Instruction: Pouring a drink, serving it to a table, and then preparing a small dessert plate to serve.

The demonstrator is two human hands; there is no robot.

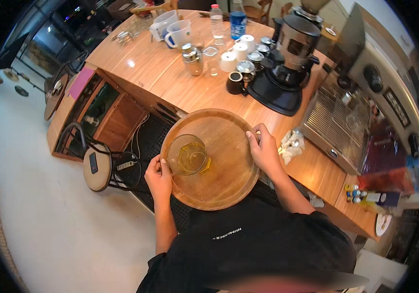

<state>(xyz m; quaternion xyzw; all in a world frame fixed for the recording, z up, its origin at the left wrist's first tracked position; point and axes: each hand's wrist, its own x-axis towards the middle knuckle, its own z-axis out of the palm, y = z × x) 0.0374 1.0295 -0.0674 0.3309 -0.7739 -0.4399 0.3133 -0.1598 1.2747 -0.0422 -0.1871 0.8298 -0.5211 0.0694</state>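
Observation:
A round wooden tray [228,175] is held in front of my body by both hands. My left hand [159,179] grips its left rim, thumb on top. On the right rim, my right hand [264,150] holds on with the thumb over the edge and the fingers hidden beneath. A clear drinking glass [186,154] with yellowish liquid in it stands on the left part of the tray, close to my left hand. The tray's far rim overlaps the edge of the wooden counter [158,78] in my view; whether they touch I cannot tell.
A coffee grinder [286,69], black mug [236,83], metal shaker [192,60], white cups [228,61] and plastic jugs [178,33] stand on the counter. An espresso machine [341,121] is at right, near a crumpled cloth [291,144]. A stool [101,174] bearing a phone [93,163] stands left.

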